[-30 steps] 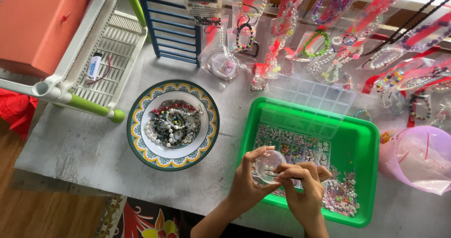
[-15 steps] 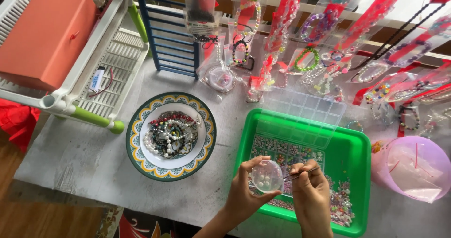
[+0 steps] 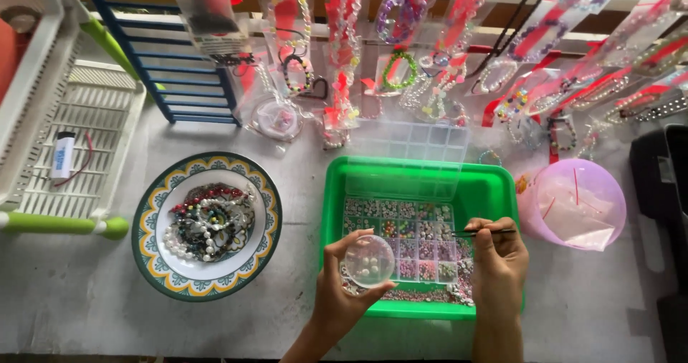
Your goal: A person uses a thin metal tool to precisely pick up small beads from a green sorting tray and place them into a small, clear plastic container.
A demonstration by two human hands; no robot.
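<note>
Clear round plastic dish (image 3: pixel 369 260) with pale beads: pinched in left hand (image 3: pixel 342 291), over green plastic tray (image 3: pixel 494 191). Right hand (image 3: pixel 499 259) clamps thin dark tweezers (image 3: pixel 484 232) above tray's compartmented bead box (image 3: pixel 408 237). Step: bead picking. Next move needs fine tweezer aim.

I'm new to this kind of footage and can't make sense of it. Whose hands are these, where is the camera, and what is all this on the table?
The camera sits on a person's head and looks down at their own hands. The left hand holds a small clear round dish with a few pale beads. The right hand pinches thin tweezers. Below them a green tray holds a compartmented bead box. To the left is a patterned plate of bracelets, to the right a pink tub. Bagged bracelets hang behind.
</note>
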